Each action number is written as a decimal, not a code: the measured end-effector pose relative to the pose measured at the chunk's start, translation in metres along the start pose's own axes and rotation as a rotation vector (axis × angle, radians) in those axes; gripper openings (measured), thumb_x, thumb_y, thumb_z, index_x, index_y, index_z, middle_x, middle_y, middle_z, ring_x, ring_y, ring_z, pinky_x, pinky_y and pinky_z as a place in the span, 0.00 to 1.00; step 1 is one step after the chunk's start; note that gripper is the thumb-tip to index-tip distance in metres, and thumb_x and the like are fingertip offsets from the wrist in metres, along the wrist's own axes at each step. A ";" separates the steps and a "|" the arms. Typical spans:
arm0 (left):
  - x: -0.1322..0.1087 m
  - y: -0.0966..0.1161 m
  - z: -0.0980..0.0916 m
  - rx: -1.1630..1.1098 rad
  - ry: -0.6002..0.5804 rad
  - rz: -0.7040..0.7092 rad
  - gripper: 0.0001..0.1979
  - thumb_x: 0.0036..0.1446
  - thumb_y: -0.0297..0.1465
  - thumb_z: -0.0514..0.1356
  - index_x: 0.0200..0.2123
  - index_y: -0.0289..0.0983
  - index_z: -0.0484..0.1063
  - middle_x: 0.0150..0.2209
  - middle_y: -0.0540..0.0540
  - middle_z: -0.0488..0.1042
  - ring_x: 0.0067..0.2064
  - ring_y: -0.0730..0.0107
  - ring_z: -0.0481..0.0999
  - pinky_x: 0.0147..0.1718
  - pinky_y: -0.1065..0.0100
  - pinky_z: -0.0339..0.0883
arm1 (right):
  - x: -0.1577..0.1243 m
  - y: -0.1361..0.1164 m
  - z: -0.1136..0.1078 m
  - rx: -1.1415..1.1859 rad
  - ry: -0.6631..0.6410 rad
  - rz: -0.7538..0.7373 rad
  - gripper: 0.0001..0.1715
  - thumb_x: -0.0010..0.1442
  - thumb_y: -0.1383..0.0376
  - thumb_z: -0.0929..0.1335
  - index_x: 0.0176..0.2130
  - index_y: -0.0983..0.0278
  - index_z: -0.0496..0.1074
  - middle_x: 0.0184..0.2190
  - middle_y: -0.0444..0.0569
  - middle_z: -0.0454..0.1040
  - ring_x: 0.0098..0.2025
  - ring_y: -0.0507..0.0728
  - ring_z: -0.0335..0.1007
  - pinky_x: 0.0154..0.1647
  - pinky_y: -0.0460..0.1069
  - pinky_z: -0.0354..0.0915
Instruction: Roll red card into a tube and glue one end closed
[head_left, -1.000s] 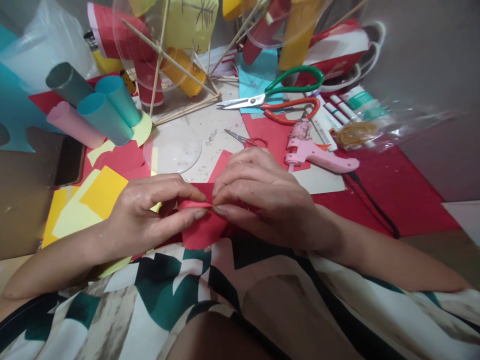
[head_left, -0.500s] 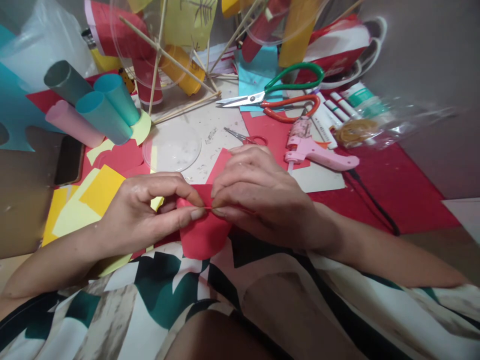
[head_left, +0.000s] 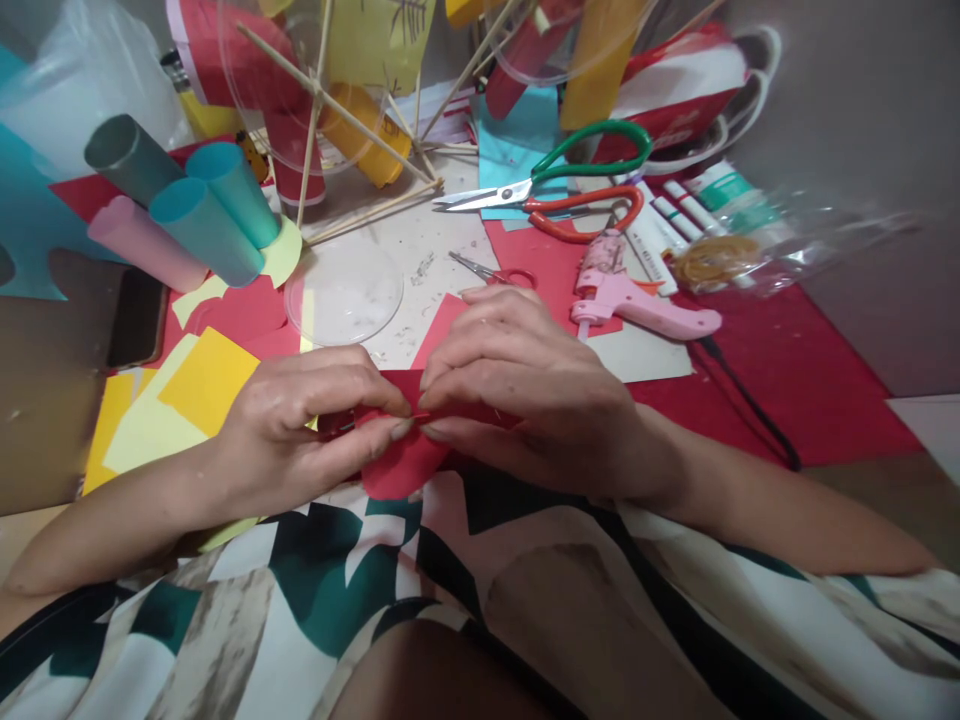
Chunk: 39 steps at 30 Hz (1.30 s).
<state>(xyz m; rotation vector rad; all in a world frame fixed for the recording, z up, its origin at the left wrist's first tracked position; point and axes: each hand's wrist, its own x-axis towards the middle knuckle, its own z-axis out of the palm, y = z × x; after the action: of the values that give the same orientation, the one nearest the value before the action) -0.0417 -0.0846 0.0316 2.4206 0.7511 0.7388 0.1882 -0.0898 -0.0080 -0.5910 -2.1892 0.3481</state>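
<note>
Bench (head_left: 817, 390): red top showing at right, pale sheet (head_left: 457, 235) over the middle, well cluttered. Patterned garment (head_left: 315, 590), green/white/dark, fills the near edge. Stick frame (head_left: 318, 100) with clear discs and coloured paper pieces at the back, top partly out of view. Red-and-white bag (head_left: 675, 90) with white handles, back right.

Hands sit front centre, nearly touching each other. Left hand (head_left: 300, 415): thumb and index together, clamped on the upper edge of the red paper piece (head_left: 405, 475). Right hand (head_left: 525, 395): thumb and index pinch the same edge just beside the left fingertips. Paper hangs below the fingers, over the near side by the garment; its right part is hidden by the right hand.

Large scissors (head_left: 521, 195), green and orange handles spread, lie past the right hand with the blades over a blue sheet (head_left: 517, 130). Pink glue gun (head_left: 637, 303) on its side right of that hand, black cord trailing. Four paper tubes (head_left: 208, 235) lean as a cluster, back left: one dark, one pink, two blue. Clear disc (head_left: 349, 290) lies flat beyond the left hand. Yellow square (head_left: 210, 380) beside left wrist. Phone (head_left: 137, 318) far left. Small red-handled scissors (head_left: 480, 267) just behind right knuckles. Markers (head_left: 679, 220) behind glue gun.
</note>
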 end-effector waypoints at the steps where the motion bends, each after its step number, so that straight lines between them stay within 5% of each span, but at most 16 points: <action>1: 0.000 -0.001 0.001 0.009 -0.006 0.027 0.01 0.60 0.24 0.66 0.35 0.33 0.76 0.28 0.50 0.76 0.29 0.79 0.74 0.28 0.77 0.67 | 0.000 0.000 0.000 0.001 -0.002 -0.009 0.06 0.66 0.64 0.70 0.37 0.65 0.72 0.36 0.47 0.79 0.42 0.55 0.72 0.56 0.59 0.63; 8: 0.000 -0.001 -0.003 0.062 -0.014 -0.021 0.08 0.59 0.29 0.68 0.42 0.35 0.77 0.31 0.51 0.78 0.27 0.79 0.72 0.26 0.76 0.66 | -0.002 0.001 0.001 -0.018 0.012 -0.002 0.04 0.67 0.68 0.67 0.37 0.63 0.70 0.36 0.47 0.78 0.42 0.55 0.71 0.56 0.58 0.62; 13: -0.002 0.001 -0.008 0.114 -0.002 -0.017 0.06 0.59 0.31 0.69 0.38 0.37 0.76 0.29 0.53 0.77 0.24 0.82 0.68 0.25 0.77 0.64 | -0.002 0.000 0.000 -0.010 0.011 0.001 0.05 0.67 0.66 0.68 0.37 0.64 0.70 0.36 0.47 0.78 0.41 0.54 0.71 0.57 0.58 0.61; 18: -0.002 0.002 -0.003 0.129 -0.017 -0.004 0.05 0.61 0.30 0.67 0.38 0.36 0.75 0.30 0.52 0.78 0.28 0.80 0.74 0.27 0.77 0.66 | -0.001 0.000 0.002 0.009 -0.002 -0.002 0.07 0.67 0.61 0.70 0.38 0.63 0.72 0.36 0.47 0.79 0.43 0.55 0.72 0.56 0.57 0.62; 28: -0.002 0.001 -0.007 0.076 -0.052 -0.032 0.08 0.61 0.29 0.66 0.44 0.38 0.75 0.33 0.52 0.79 0.29 0.79 0.76 0.28 0.78 0.68 | -0.001 -0.003 0.000 0.003 -0.029 0.040 0.08 0.69 0.68 0.66 0.35 0.64 0.70 0.36 0.46 0.78 0.41 0.53 0.71 0.56 0.56 0.62; 34: -0.003 -0.001 -0.006 0.042 -0.059 -0.017 0.09 0.61 0.28 0.66 0.45 0.39 0.75 0.33 0.52 0.78 0.28 0.79 0.75 0.26 0.77 0.67 | -0.002 0.006 0.011 -0.012 0.023 -0.034 0.13 0.67 0.57 0.69 0.38 0.65 0.73 0.39 0.50 0.80 0.44 0.57 0.72 0.51 0.57 0.64; 39: -0.002 -0.001 -0.007 0.029 -0.055 -0.013 0.11 0.59 0.30 0.68 0.45 0.39 0.74 0.35 0.50 0.80 0.30 0.76 0.77 0.27 0.75 0.70 | -0.001 0.004 0.008 -0.022 0.001 -0.047 0.08 0.69 0.64 0.67 0.37 0.64 0.73 0.36 0.47 0.80 0.43 0.55 0.73 0.54 0.57 0.64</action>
<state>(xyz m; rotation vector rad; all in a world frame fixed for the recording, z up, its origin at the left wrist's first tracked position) -0.0479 -0.0833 0.0358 2.4492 0.7605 0.6581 0.1838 -0.0873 -0.0155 -0.5512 -2.2047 0.2989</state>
